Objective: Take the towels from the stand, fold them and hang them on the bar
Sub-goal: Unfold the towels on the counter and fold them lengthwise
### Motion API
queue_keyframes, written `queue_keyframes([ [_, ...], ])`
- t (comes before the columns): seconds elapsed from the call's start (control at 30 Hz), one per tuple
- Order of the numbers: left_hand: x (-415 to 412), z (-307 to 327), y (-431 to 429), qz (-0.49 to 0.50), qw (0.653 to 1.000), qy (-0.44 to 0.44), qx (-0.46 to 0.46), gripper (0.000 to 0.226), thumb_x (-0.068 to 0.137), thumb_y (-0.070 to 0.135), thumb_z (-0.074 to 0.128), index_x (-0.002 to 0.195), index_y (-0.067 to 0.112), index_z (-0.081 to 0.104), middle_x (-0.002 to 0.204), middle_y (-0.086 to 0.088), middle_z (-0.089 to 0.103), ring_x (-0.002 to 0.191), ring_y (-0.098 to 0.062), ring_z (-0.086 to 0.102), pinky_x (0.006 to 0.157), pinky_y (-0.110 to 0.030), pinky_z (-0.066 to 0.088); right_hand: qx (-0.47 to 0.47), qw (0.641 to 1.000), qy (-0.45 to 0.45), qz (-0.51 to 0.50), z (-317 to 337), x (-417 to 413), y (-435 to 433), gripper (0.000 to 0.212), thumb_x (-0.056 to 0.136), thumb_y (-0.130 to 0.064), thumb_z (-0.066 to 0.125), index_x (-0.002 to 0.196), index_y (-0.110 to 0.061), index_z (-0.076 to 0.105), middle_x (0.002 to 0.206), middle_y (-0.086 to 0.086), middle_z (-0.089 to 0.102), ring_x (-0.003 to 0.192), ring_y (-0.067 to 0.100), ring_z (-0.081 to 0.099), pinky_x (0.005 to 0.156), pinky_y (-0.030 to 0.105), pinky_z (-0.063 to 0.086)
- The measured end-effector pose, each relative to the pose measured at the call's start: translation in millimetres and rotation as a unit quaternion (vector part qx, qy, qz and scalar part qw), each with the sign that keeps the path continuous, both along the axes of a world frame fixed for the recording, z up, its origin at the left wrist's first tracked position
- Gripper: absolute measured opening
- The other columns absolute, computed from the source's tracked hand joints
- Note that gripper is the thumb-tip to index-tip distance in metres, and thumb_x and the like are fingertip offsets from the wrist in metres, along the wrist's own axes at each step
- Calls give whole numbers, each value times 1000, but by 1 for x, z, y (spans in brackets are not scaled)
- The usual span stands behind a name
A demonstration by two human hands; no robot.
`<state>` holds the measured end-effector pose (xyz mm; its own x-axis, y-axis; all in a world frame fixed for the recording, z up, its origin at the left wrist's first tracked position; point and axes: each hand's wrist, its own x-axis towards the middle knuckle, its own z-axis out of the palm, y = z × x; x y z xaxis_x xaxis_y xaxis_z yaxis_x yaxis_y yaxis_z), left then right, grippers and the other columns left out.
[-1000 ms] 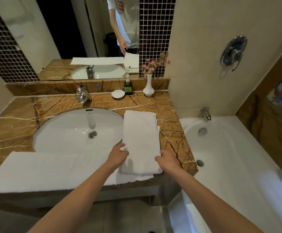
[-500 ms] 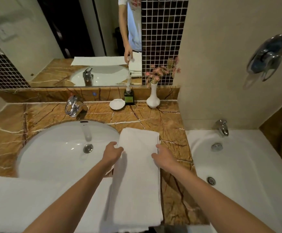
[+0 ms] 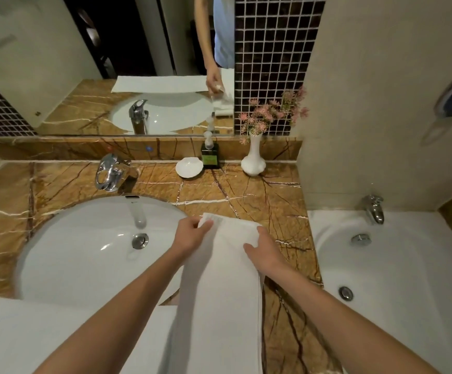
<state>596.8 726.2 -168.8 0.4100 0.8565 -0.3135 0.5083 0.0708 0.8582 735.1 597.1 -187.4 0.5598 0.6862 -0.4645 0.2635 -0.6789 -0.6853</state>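
Observation:
A white towel [image 3: 219, 298], folded into a long narrow strip, lies on the brown marble counter [image 3: 260, 206] to the right of the sink and runs toward me. My left hand [image 3: 190, 234] pinches its far left corner, lifted a little off the counter. At the far right corner my right hand [image 3: 262, 252] grips the towel's edge with curled fingers. A second white towel [image 3: 44, 336] lies spread flat along the counter's front edge, at lower left, under my left forearm. No stand or bar is in view.
A white oval sink [image 3: 84, 252] with a chrome tap [image 3: 109, 172] sits at left. Along the back stand a shell soap dish [image 3: 189, 167], a soap dispenser [image 3: 210, 155] and a white vase [image 3: 253, 160] of pink flowers. A bathtub [image 3: 408, 279] adjoins at right, a mirror behind.
Both hands slid from the towel's near end along its sides to the far end and took hold of the far corners, lifting them. The camera has tilted down and closer.

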Motion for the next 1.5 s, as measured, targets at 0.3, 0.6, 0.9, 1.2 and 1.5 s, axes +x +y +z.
queue_keyframes([
  [0.3, -12, 25, -8, -36, 995, -91, -14, 22, 97, 22, 53, 77, 15, 58, 73, -3, 53, 71, -18, 49, 66, -33, 39, 30, 997, 44, -57, 6, 9, 11, 58, 96, -30, 53, 144, -9, 28, 140, 12, 47, 127, 31, 47, 104, 46, 42],
  [0.6, -39, 57, -14, 62, 989, -136, -14, 24, 99, 24, 47, 93, 11, 66, 95, -10, 68, 94, -28, 62, 86, -42, 48, 116, 952, 247, -137, 34, 2, 32, 25, 96, -30, 53, 95, -7, 64, 89, 7, 69, 80, 21, 65, 74, 33, 51],
  [0.9, -111, 72, -27, 218, 964, -149, 24, 35, 94, 33, 50, 66, 24, 69, 64, 6, 67, 65, -14, 64, 58, -29, 51, 158, 963, 217, -39, 61, -52, 76, 27, 95, -26, 56, 112, -6, 61, 107, 9, 65, 97, 26, 62, 90, 40, 50],
  [1.2, -246, 93, -86, 432, 881, -140, 133, 28, 95, 32, 53, 68, 30, 57, 68, 14, 60, 65, 3, 56, 58, -12, 44, 243, 927, 122, 259, 100, -191, 103, 18, 97, -38, 49, 99, -23, 59, 94, 1, 66, 85, 17, 63, 69, 29, 47],
  [1.5, -350, 109, -157, 566, 780, -230, 135, 17, 97, 23, 52, 98, 10, 62, 103, -13, 63, 96, -26, 57, 84, -40, 47, 279, 862, 96, 412, 132, -331, 79, 16, 97, -41, 46, 92, -31, 57, 84, -8, 65, 70, 2, 63, 53, 15, 49],
])
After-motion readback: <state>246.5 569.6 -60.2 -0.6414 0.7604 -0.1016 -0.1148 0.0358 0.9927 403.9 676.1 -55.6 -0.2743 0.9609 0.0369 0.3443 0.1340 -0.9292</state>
